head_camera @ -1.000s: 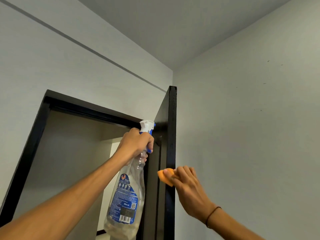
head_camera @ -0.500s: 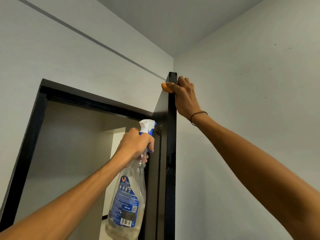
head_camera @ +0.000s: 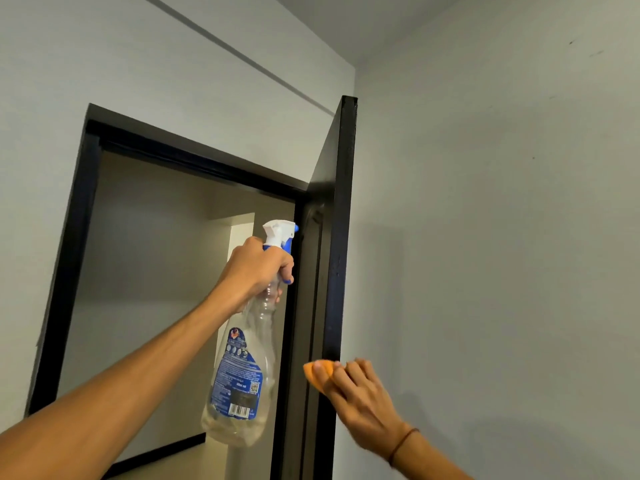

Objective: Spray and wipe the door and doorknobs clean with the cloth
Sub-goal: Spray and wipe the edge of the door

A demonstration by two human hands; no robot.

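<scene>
Door point(head_camera: 341, 237): black, swung open, narrow edge toward the camera, beside grey wall point(head_camera: 502, 237).
Spray bottle point(head_camera: 247, 358): clear, blue label, hanging upright before the doorway.
Left hand point(head_camera: 258, 270): fingers clenched round bottle neck, at the trigger.
Right hand point(head_camera: 360, 393): fingers pressing the cloth on door edge.
Cloth point(head_camera: 317, 372): orange, against the door edge, low.

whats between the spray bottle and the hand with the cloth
In the head view, the open black door stands edge-on between the spray bottle, held by the left hand, and the right hand, which presses the orange cloth against that edge.
</scene>
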